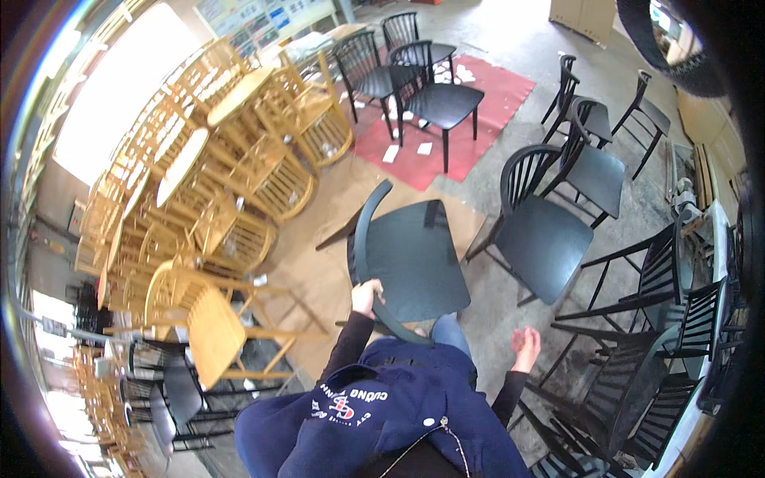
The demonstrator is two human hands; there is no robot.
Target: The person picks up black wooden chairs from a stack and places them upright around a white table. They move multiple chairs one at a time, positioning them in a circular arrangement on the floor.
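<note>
Left hand [366,296] is gripping the curved back rail of a black chair [414,255], fingers wrapping the rail, while the right hand [526,346] is hanging free with fingers loosely spread, holding nothing. That chair is tilting over brown cardboard [319,271] on the floor, near the red mat [470,119]. Bare wooden chairs [231,183] are stacking up at the left edge; other black chairs [550,231] are standing right.

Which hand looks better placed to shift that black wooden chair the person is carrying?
Left, probably. The left hand already grips the curved backrest of the black wooden chair, while the right hand hangs open and apart from it.
</note>
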